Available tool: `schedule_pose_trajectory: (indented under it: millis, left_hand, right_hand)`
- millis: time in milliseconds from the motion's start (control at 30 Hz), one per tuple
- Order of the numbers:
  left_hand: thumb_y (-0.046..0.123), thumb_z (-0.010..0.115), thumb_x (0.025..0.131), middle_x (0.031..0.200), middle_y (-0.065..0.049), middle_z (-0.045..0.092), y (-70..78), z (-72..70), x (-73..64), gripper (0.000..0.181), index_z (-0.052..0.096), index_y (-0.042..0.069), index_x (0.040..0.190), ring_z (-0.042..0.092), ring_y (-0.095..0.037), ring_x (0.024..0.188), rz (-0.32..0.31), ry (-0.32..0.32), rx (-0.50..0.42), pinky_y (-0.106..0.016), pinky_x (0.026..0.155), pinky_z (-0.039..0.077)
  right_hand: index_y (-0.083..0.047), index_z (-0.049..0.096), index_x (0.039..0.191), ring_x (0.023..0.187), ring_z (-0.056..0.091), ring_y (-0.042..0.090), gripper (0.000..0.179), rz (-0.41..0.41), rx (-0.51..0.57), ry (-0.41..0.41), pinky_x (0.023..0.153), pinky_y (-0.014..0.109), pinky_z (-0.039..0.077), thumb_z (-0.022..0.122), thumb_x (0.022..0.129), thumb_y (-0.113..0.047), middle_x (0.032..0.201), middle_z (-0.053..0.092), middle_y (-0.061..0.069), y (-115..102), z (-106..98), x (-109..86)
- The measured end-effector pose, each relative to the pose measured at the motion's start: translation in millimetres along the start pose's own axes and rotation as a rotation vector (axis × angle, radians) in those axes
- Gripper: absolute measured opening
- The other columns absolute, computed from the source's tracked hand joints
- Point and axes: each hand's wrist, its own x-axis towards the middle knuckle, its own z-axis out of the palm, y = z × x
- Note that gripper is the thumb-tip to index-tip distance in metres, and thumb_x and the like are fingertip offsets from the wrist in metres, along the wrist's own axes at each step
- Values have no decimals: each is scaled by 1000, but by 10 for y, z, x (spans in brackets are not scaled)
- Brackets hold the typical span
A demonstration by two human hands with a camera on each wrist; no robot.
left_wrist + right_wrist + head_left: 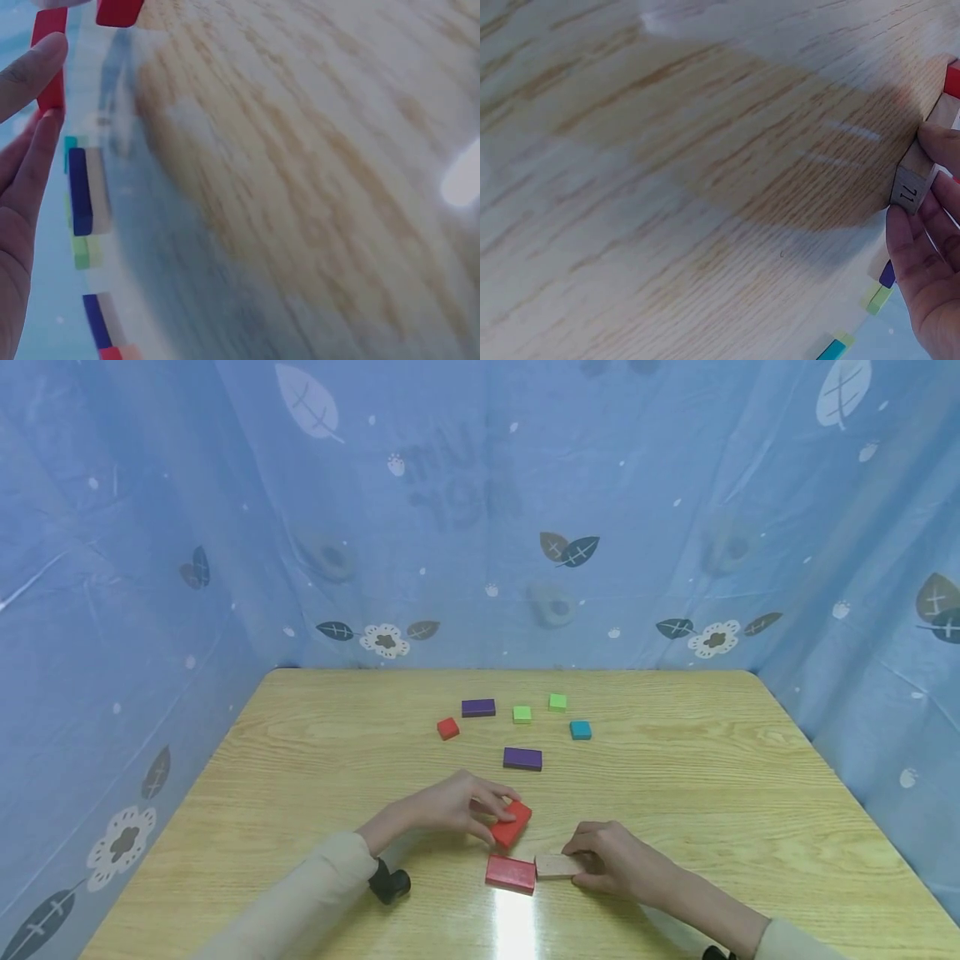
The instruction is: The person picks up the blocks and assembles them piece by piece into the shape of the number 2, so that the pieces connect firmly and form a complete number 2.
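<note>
My left hand (461,806) pinches a bright red block (512,825) between thumb and fingers, tilted over the table. In the left wrist view that red block (51,60) shows between the thumb and fingertips. My right hand (618,864) grips a plain wooden block (557,866) lying on the table. Its end, marked 71, faces the camera in the right wrist view, where the wooden block (911,180) sits between thumb and fingers. Left of it, a darker red block (511,873) lies end to end with it, touching or nearly so.
Farther back lie two purple blocks (522,759), two light green blocks (522,715), a small red block (447,728) and a blue block (581,730). The wooden table (675,760) meets a blue patterned curtain (480,527) at the back.
</note>
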Motion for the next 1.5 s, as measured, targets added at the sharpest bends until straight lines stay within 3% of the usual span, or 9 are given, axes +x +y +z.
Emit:
schedule_pose_trajectory:
  millis: [267, 433, 667, 1067, 1300, 1500]
  left_hand:
    - [8, 79, 76, 135, -7, 56, 1, 48, 22, 37, 71, 7, 112, 53, -10, 121, -17, -17, 92, -16, 91, 46]
    - [9, 79, 77, 135, -2, 56, -1, 64, 27, 37, 72, 10, 113, 52, -10, 123, -25, -13, 139, -18, 95, 44]
    - [12, 80, 77, 133, 0, 59, -43, 104, 29, 34, 73, 13, 110, 50, -9, 125, 21, -24, 210, -25, 105, 36]
    - [21, 80, 79, 131, -2, 60, -46, 123, 0, 30, 74, 11, 107, 51, -10, 124, 69, -15, 239, -25, 106, 36]
    - [29, 78, 81, 137, -1, 55, -54, 117, -22, 39, 71, 12, 115, 47, -11, 128, 71, -22, 223, -27, 106, 36]
    - [30, 75, 84, 134, 3, 57, -3, 117, -82, 45, 66, 10, 123, 49, -8, 125, 115, -39, 318, -23, 104, 37]
  right_hand:
    - [-6, 73, 96, 72, 49, -4, 17, 65, 16, -41, 61, 15, 46, 76, 81, -14, 88, 64, -8, -3, 4, 4]
    - [-6, 73, 96, 72, 48, -4, 18, 61, 7, -35, 60, 15, 46, 77, 81, -14, 88, 64, -9, 4, 10, -4]
    - [-6, 73, 95, 73, 49, -4, 18, 56, -3, -29, 61, 15, 46, 77, 80, -14, 88, 64, -8, 2, 12, -11]
    - [-6, 73, 95, 73, 50, -5, 18, 53, 0, -28, 62, 16, 47, 77, 80, -14, 88, 64, -8, 2, 7, -6]
    - [-7, 73, 95, 73, 50, -4, 18, 33, 2, -21, 61, 16, 47, 77, 81, -16, 88, 65, -8, -6, -4, -1]
    - [-6, 73, 95, 73, 49, -5, 17, 33, 10, -11, 61, 15, 46, 76, 80, -13, 87, 64, -8, -6, -10, 1]
